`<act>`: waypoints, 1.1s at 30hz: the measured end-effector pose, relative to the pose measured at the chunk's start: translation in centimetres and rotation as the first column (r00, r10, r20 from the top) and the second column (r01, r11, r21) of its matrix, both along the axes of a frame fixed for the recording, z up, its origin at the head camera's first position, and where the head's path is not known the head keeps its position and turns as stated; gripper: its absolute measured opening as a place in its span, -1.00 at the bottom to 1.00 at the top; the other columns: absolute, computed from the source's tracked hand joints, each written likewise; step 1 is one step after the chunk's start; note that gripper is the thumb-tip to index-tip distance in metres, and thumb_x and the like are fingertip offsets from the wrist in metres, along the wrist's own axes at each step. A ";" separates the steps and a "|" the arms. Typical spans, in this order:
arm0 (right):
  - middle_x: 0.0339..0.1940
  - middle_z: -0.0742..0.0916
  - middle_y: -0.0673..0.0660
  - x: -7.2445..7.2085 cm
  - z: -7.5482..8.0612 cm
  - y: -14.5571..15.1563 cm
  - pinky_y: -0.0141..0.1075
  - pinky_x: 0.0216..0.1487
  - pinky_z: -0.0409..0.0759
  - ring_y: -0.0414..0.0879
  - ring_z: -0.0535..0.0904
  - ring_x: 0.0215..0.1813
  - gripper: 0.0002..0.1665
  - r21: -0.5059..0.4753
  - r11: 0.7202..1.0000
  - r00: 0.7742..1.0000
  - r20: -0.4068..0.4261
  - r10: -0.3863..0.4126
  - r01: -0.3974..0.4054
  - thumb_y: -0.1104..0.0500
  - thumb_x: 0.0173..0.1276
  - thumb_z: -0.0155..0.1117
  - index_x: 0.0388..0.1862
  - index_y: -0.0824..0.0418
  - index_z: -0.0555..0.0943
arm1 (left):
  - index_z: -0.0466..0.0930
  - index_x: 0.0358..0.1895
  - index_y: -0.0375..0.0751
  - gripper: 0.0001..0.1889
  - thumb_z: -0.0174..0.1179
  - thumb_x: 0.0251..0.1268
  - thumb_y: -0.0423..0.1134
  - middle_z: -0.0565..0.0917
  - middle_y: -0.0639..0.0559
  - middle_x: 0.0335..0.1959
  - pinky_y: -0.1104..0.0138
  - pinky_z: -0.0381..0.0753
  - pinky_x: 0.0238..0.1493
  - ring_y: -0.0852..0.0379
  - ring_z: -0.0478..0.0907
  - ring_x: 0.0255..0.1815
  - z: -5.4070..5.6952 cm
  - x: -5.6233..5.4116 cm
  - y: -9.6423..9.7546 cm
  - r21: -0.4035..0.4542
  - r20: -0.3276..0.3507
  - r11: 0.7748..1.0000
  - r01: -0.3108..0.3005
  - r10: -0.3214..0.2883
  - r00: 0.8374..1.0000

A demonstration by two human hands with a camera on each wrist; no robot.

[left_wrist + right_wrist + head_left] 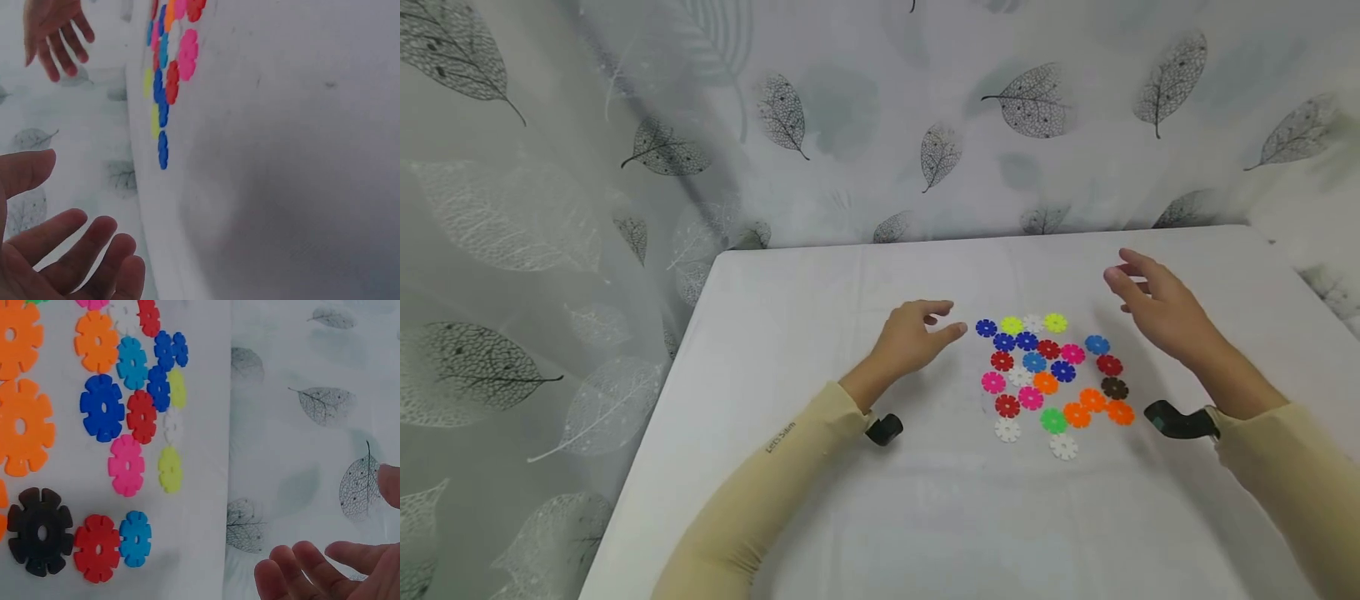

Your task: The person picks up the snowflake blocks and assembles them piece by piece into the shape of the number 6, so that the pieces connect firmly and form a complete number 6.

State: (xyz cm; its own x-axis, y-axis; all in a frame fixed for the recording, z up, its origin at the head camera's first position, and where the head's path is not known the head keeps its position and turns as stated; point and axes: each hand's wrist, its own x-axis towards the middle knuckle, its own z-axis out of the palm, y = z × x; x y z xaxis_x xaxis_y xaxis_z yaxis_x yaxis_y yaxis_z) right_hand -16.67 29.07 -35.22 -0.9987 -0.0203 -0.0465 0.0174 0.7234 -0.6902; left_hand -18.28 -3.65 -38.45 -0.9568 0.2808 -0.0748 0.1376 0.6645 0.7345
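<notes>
Multicoloured notched discs (1040, 385) lie flat in a loose cluster on the white tabletop (925, 517), right of centre in head view. Left hand (910, 337): relaxed, thumb parted from the loosely bent fingers, raised just beside a dark blue disc (981, 329) at the cluster's left edge. Right hand (1165, 312): likewise relaxed, thumb parted from fingers, raised off the far right side, near a light blue disc (1092, 346).

Said "Let's" in small dark letters (772, 444) on the left sleeve (760, 492), near its cuff (848, 407) edge, then had a blurry word (787, 431).
</notes>
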 end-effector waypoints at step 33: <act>-0.18 0.71 0.13 0.9 -5.2 -1.0 -0.23 -0.33 0.67 0.01 0.59 -0.19 -0.45 0.162 0.940 0.936 0.238 0.258 -0.300 0.01 0.15 0.61 0.05 0.26 0.72 | 0.84 -0.05 0.06 -0.67 0.43 0.22 0.12 0.59 0.14 0.24 0.24 0.44 0.12 0.09 0.45 0.20 -3.4 2.8 5.6 -0.521 -0.142 0.832 0.193 -0.308 0.941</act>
